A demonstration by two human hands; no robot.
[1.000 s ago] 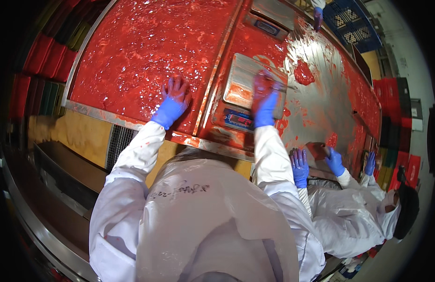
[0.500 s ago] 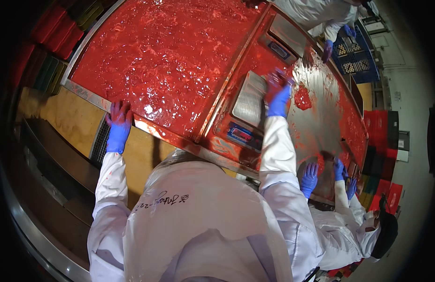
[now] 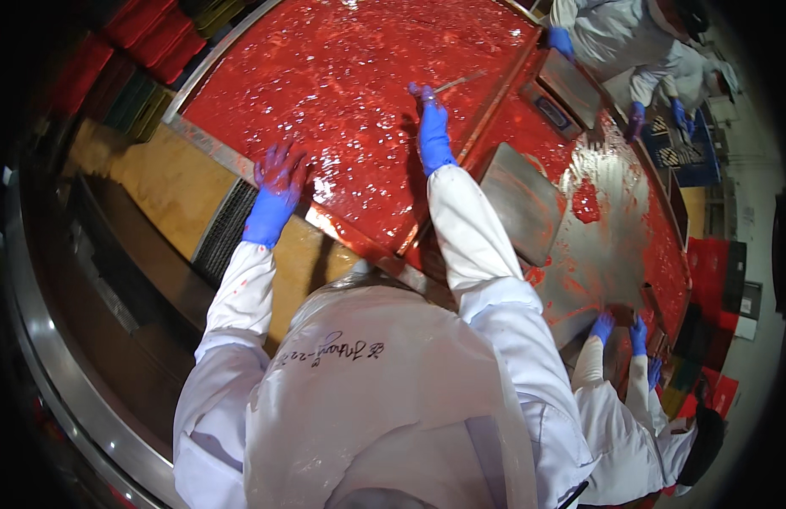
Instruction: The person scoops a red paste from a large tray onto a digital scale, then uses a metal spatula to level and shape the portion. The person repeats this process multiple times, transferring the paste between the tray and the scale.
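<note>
A big metal-rimmed tray point(image 3: 208, 146) holds a wet red mash point(image 3: 342, 76). I lean over it in a white coat and blue gloves. My left hand point(image 3: 274, 191) rests on the tray's near rim with its fingers spread and nothing in it. My right hand point(image 3: 433, 131) reaches out over the mash near the tray's right edge. It grips a thin metal tool point(image 3: 462, 81) that points away to the right.
A grey metal plate point(image 3: 520, 199) lies right of my right arm on a red-smeared steel counter point(image 3: 613, 229). A co-worker's gloved hands point(image 3: 618, 327) work at lower right. Another person point(image 3: 605, 34) stands at the far top right. Red and green crates point(image 3: 113, 59) line the left.
My right hand has left the grey plate and moved left over the mash, now with the thin tool in it. My left hand stays at the near rim.
</note>
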